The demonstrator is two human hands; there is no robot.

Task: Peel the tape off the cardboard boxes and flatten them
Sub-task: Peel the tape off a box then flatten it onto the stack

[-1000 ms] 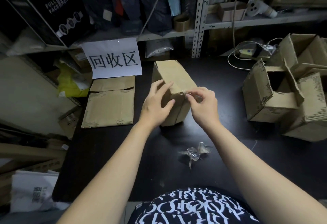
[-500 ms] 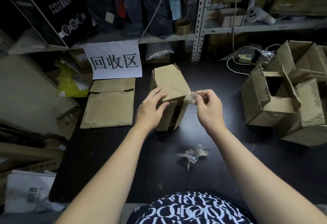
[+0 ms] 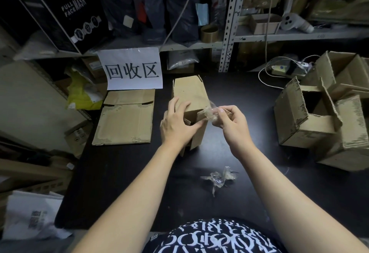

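Tape [image 3: 210, 112] is bunching clear in my right hand [image 3: 233, 126], pinched between thumb and fingertips, and seemingly clinging to a front flap of the box [image 3: 189, 92] standing mid-table [image 3: 259, 198]. My left hand [image 3: 175, 127] is gripping that box's near top edge, fingers above, thumb on a flap. I am worrying that a sideways tug is going to snap the strip, rip the flap's paper, or tip the light box. A wad [image 3: 218, 177] is lying nearer me.

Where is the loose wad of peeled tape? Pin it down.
Head view: the tape wad lies on the table, right of centre, nearer the person than the cardboard box and below the right hand.
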